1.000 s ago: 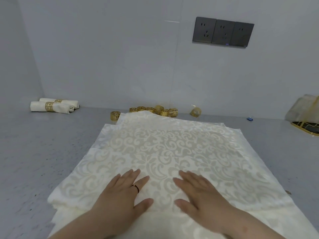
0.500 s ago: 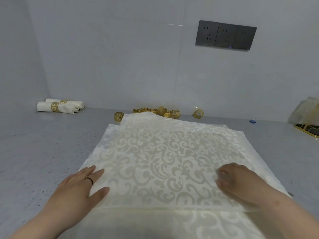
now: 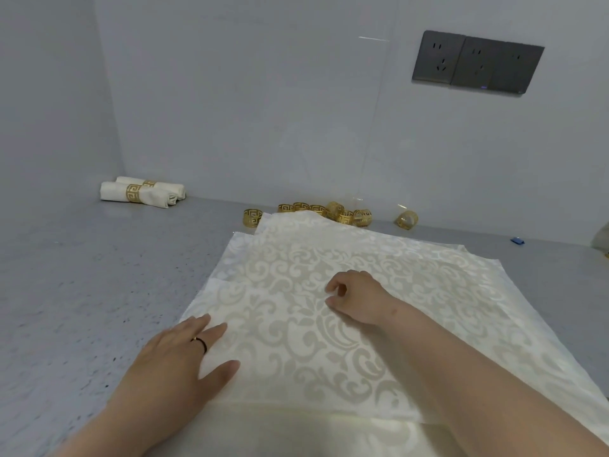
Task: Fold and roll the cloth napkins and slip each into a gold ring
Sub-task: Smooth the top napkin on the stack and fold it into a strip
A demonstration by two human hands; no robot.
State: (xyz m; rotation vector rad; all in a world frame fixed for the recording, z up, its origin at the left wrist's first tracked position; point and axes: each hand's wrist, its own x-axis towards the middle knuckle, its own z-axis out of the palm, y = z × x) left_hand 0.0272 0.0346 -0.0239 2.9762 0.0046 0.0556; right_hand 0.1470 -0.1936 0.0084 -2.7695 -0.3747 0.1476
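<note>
A stack of cream damask napkins (image 3: pixel 412 285) lies spread flat on the grey counter (image 3: pixel 82 291). My left hand (image 3: pixel 184 361) rests flat with straight fingers on the top napkin's left edge. My right hand (image 3: pixel 356 298) hovers over the middle of the top napkin, fingers loosely curled, thumb and forefinger close together; whether it pinches cloth I cannot tell. Several gold rings (image 3: pixel 333 214) lie along the back wall behind the stack. Two rolled napkins in gold rings (image 3: pixel 141 192) lie at the back left corner.
A single gold ring (image 3: pixel 407 220) lies apart, right of the group. A small blue object (image 3: pixel 517 240) sits at the back right. A dark socket panel (image 3: pixel 476 62) is on the wall. Walls close the counter at the back and left.
My right hand moved from the napkin's right edge to its middle and its fingers curled. My left hand stayed on the left edge. The view shifted left.
</note>
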